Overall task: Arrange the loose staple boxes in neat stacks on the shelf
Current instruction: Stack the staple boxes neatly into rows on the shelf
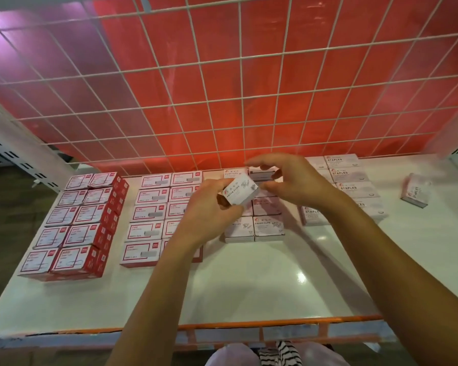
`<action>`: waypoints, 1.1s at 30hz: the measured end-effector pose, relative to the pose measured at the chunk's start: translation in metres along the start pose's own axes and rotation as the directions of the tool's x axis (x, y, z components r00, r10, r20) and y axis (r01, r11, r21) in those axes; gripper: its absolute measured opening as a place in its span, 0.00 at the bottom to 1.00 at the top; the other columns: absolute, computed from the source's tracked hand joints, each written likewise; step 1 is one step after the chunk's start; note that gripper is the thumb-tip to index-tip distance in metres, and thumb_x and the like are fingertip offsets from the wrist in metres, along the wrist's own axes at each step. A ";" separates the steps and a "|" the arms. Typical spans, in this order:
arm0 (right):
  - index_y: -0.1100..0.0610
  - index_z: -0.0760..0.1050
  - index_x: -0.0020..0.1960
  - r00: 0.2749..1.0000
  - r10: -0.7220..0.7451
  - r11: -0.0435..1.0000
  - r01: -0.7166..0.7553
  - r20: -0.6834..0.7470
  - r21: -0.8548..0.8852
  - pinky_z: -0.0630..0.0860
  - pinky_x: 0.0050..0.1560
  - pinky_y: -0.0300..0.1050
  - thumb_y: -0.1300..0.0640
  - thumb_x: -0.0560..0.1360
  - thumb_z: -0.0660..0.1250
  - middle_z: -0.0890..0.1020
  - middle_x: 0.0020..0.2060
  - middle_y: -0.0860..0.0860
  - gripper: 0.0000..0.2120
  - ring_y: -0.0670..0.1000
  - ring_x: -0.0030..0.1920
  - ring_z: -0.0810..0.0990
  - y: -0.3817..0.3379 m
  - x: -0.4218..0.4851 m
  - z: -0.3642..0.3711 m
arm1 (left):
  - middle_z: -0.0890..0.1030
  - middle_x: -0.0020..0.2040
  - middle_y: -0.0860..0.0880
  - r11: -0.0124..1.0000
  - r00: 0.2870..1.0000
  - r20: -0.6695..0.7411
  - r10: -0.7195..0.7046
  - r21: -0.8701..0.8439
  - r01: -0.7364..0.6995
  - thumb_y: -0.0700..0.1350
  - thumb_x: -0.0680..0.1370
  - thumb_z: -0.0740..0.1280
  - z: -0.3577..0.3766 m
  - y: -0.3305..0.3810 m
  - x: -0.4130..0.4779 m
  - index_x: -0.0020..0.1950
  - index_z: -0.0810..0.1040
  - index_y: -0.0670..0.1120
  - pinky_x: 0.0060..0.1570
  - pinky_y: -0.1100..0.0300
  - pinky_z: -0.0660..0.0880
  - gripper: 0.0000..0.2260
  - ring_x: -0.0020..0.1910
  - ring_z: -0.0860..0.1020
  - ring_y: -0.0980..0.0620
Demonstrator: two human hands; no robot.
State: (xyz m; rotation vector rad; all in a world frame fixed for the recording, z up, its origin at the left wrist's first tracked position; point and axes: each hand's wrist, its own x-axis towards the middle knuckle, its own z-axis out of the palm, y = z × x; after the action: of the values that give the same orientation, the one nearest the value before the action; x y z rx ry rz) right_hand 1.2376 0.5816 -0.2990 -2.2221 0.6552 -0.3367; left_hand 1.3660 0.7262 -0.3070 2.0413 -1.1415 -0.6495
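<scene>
- On the shelf (249, 286), the left block (72, 228) and second block (151, 215) lie left.
- The paper clip boxes (267, 225) sit centre, the staples boxes (352, 175) right of them.
- The loose box (415, 192) lies farther right, apart.
- The wire grid (222, 88) stands behind.

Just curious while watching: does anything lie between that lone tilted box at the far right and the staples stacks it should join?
Nothing visible does. The lone box lies apart on the white shelf, and the strip between it and the staples stacks shows only bare shelf surface.
</scene>
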 end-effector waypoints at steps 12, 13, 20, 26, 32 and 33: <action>0.51 0.71 0.67 0.995 0.087 0.962 -0.095 -0.042 -0.258 0.65 0.53 0.39 0.66 0.73 0.67 0.77 0.62 0.49 0.25 0.50 0.60 0.74 0.022 0.016 -0.008 | 0.82 0.48 0.52 0.948 0.993 0.117 -0.005 0.317 -0.033 0.40 0.75 0.69 -0.027 -0.001 0.064 0.60 0.79 0.49 0.29 0.71 0.73 0.14 0.37 0.80 0.58; 0.50 0.72 0.66 0.996 0.092 0.963 -0.092 -0.010 -0.254 0.65 0.51 0.38 0.66 0.72 0.67 0.78 0.60 0.48 0.25 0.49 0.58 0.74 0.022 0.019 -0.009 | 0.82 0.49 0.53 0.945 0.989 0.146 -0.019 0.327 -0.030 0.40 0.75 0.69 -0.027 -0.001 0.068 0.60 0.78 0.50 0.28 0.72 0.72 0.14 0.38 0.79 0.59; 0.49 0.71 0.67 0.983 0.143 0.967 -0.114 0.118 -0.230 0.75 0.57 0.48 0.63 0.69 0.72 0.79 0.58 0.47 0.28 0.49 0.56 0.76 0.026 0.037 -0.010 | 0.78 0.55 0.52 0.933 0.972 0.233 -0.026 0.356 -0.060 0.42 0.77 0.68 -0.028 0.001 0.082 0.67 0.75 0.50 0.55 0.58 0.71 0.18 0.53 0.75 0.53; 0.52 0.72 0.65 0.982 0.171 0.965 -0.151 0.081 -0.216 0.71 0.52 0.42 0.64 0.72 0.70 0.77 0.56 0.48 0.23 0.48 0.51 0.75 0.034 0.040 -0.007 | 0.77 0.62 0.51 0.921 0.966 0.259 0.016 0.372 -0.115 0.41 0.75 0.70 -0.024 -0.002 0.090 0.66 0.75 0.50 0.54 0.60 0.66 0.19 0.55 0.73 0.53; 0.52 0.73 0.62 0.978 0.194 0.958 -0.172 0.079 -0.230 0.75 0.54 0.48 0.62 0.71 0.71 0.78 0.54 0.49 0.21 0.51 0.52 0.77 0.038 0.042 -0.007 | 0.76 0.64 0.51 0.903 0.970 0.239 0.030 0.409 -0.129 0.41 0.74 0.72 -0.020 -0.005 0.096 0.67 0.74 0.49 0.57 0.60 0.66 0.22 0.62 0.73 0.50; 0.52 0.74 0.62 0.977 0.198 0.956 -0.175 0.078 -0.235 0.75 0.55 0.50 0.61 0.71 0.72 0.79 0.54 0.50 0.21 0.51 0.52 0.77 0.039 0.042 -0.007 | 0.76 0.64 0.51 0.903 0.969 0.245 0.031 0.409 -0.132 0.41 0.74 0.72 -0.021 -0.005 0.097 0.67 0.74 0.49 0.56 0.60 0.66 0.22 0.61 0.73 0.50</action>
State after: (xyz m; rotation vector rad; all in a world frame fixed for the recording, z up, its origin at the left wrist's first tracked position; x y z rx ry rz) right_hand 1.2561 0.5323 -0.3225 -2.3503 0.8782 -0.0547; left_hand 1.4301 0.6510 -0.3063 2.3016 -1.6149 -0.6545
